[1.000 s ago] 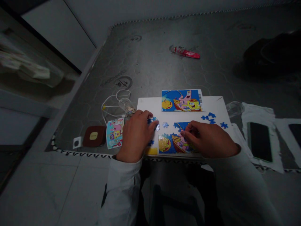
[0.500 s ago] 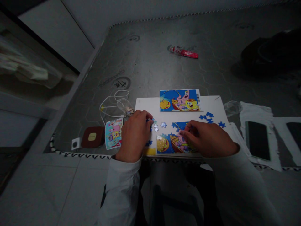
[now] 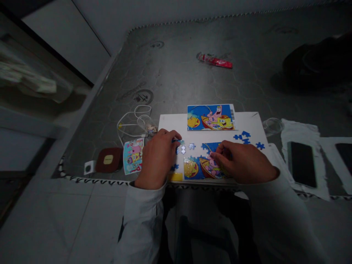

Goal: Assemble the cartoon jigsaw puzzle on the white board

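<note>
A partly assembled cartoon puzzle (image 3: 202, 165) lies on a white board (image 3: 253, 121) at the near edge of a grey mat. My left hand (image 3: 158, 157) rests at the board's left side, its fingertips pinched on a small blue puzzle piece (image 3: 178, 141). My right hand (image 3: 243, 161) lies on the puzzle's right part, fingers curled and pressing down on the joined pieces. Loose pieces (image 3: 184, 148) sit between the hands, and several blue pieces (image 3: 244, 137) lie at the board's right. A reference picture (image 3: 210, 117) of the same cartoon lies at the board's far edge.
Left of the board are a cartoon card (image 3: 133, 156), a brown round box (image 3: 108, 159), a white cable (image 3: 132, 121) and a small clear bag (image 3: 147, 124). A red wrapper (image 3: 216, 61) lies far back. Two dark phones (image 3: 302, 163) rest on white cloth at the right.
My left hand's fingertips have shifted slightly with the small blue piece. The right hand has stayed on the puzzle. The view has drifted a little.
</note>
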### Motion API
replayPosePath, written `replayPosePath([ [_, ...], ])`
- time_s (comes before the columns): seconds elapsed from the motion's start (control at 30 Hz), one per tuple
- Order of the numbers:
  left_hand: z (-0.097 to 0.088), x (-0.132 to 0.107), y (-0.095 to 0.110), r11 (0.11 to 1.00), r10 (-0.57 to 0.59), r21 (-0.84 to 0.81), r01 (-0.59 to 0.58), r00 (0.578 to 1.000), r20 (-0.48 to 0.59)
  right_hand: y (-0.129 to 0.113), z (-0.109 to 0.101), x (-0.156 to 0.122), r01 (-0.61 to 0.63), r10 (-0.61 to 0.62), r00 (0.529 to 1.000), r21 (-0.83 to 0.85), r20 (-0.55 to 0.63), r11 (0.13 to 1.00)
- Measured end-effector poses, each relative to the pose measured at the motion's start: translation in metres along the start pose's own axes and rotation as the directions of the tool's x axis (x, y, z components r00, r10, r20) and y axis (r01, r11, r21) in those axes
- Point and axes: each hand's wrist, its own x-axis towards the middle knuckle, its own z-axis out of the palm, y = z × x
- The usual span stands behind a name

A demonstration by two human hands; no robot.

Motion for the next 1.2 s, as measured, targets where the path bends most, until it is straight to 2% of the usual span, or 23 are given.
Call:
replayPosePath([
  [0.13, -0.001, -0.0011, -0.0006, 0.999, -0.038, -0.002, 0.038, 0.999, -0.009, -0.0013, 0.0002, -0.0001, -0.005, 0.005, 1.0, -0.009, 0.008, 1.0],
  [0.53, -0.0006, 0.0008, -0.0013, 0.999, -0.012, -0.037, 0.012, 1.0, -0.011, -0.0025, -0.0024, 0.0019, -0.008, 0.009, 0.999, -0.01, 0.032, 1.0],
  [0.8, -0.0042, -0.0025, 0.0013, 0.99, 0.143, 0.021, -0.142, 0.988, -0.053, -0.0015, -0.0007, 0.0008, 0.004, -0.004, 1.0, -0.005, 0.01, 1.0],
  [0.9, -0.0048, -0.0031, 0.0024, 0.988, 0.154, 0.022, -0.153, 0.986, -0.061, -0.0025, -0.0019, 0.0006, -0.003, 0.003, 1.0, -0.004, 0.018, 1.0],
  [1.2, -0.0079, -0.0024, 0.0045, 0.979, 0.157, -0.114, -0.168, 0.982, -0.102, -0.0035, -0.0026, 0.0003, -0.002, 0.002, 1.0, -0.006, 0.007, 1.0],
])
